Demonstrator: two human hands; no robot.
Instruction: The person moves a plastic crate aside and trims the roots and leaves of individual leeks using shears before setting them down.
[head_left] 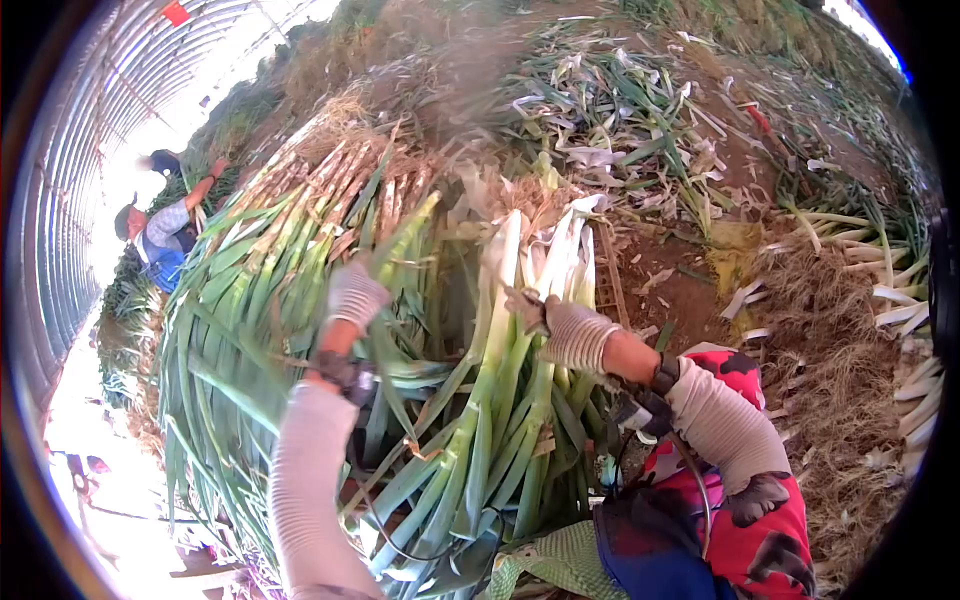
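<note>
My left hand, in a light striped glove, is over the long green leaves of a large heap of leeks. Motion blurs its fingers, and what they hold, if anything, cannot be made out. My right hand, gloved alike, has its fingers closed at the white stalks of several peeled leeks. The fingertips are dark with soil. These leeks lie with their roots away from me and their green leaves toward my body. Loose leaves stretch between my two forearms.
A co-worker in blue bends at the far left. Stripped leaves litter the ground beyond the leeks. At the right are a mass of roots and more white leeks. Green woven sacking lies near my lap.
</note>
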